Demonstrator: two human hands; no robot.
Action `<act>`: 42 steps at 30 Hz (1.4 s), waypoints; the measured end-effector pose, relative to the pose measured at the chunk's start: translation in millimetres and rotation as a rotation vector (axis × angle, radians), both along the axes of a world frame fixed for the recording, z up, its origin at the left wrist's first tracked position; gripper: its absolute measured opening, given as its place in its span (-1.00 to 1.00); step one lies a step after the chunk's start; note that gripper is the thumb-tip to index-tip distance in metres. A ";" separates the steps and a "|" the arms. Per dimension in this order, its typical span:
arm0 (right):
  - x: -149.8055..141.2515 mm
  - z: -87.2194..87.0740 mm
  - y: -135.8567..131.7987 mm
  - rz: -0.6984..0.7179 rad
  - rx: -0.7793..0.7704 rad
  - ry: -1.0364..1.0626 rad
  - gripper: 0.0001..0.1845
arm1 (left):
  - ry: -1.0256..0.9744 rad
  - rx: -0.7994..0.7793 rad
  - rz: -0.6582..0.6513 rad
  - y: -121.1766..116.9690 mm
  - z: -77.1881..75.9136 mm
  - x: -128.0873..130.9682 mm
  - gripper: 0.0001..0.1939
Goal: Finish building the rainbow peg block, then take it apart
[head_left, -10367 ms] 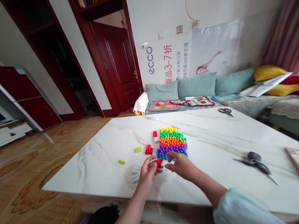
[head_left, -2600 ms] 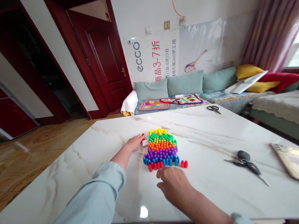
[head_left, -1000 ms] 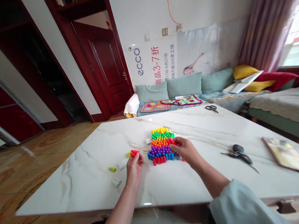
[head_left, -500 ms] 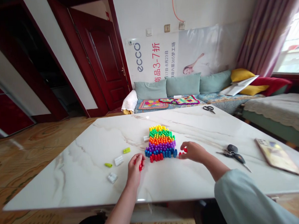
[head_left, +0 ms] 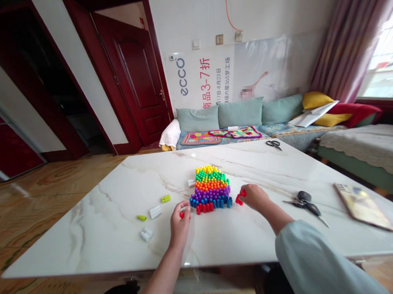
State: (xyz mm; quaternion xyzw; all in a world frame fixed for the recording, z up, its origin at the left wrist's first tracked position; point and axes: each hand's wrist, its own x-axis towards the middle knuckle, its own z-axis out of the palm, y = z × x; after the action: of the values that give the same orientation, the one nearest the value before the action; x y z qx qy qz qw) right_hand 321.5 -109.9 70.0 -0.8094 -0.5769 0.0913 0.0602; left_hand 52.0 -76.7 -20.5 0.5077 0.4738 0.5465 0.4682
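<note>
A block of small plastic pegs stands on the marble table, in bands of yellow, green, orange, purple and blue. A short row of red pegs lines its near edge. My left hand sits just below that row, pinching a small red peg at the fingertips. To the block's right, my right hand holds a small cluster of red pegs in its fingertips, a little apart from the blue band.
Loose lime pegs and white pieces lie left of the block. Black-handled scissors rest at the far edge, with keys and scissors and a phone to the right. A sofa stands behind the table.
My right hand has moved up and left, closer to the block, with the red pegs in its fingers. My left hand has shifted slightly toward the red row.
</note>
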 end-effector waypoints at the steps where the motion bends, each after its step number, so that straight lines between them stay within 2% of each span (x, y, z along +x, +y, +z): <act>1: 0.9 -0.9 2.7 -0.009 0.025 -0.002 -0.77 | 0.027 0.007 0.000 0.5 -1.1 -0.1 -0.59; 6: -3.7 -7.5 19.5 -0.035 0.062 -0.004 -0.76 | 0.090 0.027 -0.004 1.4 -2.8 -1.9 -0.62; 12: -13.4 -14.1 30.7 -0.071 0.062 0.005 -0.75 | 0.022 0.002 -0.001 -0.1 0.4 -1.8 -0.63; 19: -4.1 -13.9 44.5 -0.158 0.059 0.034 -0.70 | -0.018 -0.007 0.011 -2.8 5.0 0.2 -0.64; 27: -8.8 -19.2 61.7 -0.145 0.098 0.109 -0.66 | -0.014 -0.018 0.011 -2.3 5.2 0.5 -0.65; 31: -6.6 -17.8 60.5 -0.182 0.115 0.157 -0.63 | -0.006 -0.021 0.002 -1.1 2.9 -0.2 -0.64; 35: 7.8 -13.4 52.0 -0.234 0.126 0.221 -0.59 | -0.003 -0.026 0.001 -0.3 1.3 -0.9 -0.62; 38: 18.8 -11.6 41.7 -0.219 0.111 0.279 -0.55 | 0.020 -0.028 -0.006 -0.2 1.2 -0.9 -0.60; 42: 22.5 -13.4 31.2 -0.235 0.091 0.253 -0.49 | 0.041 -0.046 -0.004 -0.4 1.1 -0.3 -0.57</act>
State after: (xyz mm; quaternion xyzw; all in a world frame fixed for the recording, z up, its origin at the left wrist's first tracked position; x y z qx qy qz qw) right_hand 344.0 -78.7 56.6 -0.8499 -0.4695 0.1586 0.1789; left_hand 51.7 -77.1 -19.4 0.5087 0.4947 0.5241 0.4709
